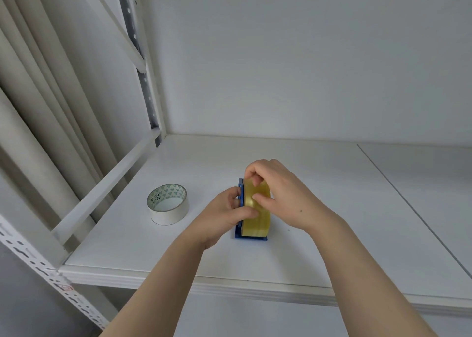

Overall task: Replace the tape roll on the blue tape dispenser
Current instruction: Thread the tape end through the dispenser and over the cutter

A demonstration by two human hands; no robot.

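The blue tape dispenser [251, 237] stands upright on the white shelf [332, 209], holding a yellowish clear tape roll [258, 221]. My left hand [224, 216] grips the dispenser's left side, thumb lying across the roll. My right hand [283, 193] reaches over from the right, fingertips pinching the roll's top and front surface. Most of the dispenser is hidden behind both hands and the roll. A second roll of white tape [167, 203] lies flat on the shelf to the left, with a patterned inner core.
The shelf's front edge [229, 283] runs below my forearms. White metal uprights and a diagonal rail [102, 183] border the left side. A seam [408, 209] divides the shelf boards on the right. The back wall is behind.
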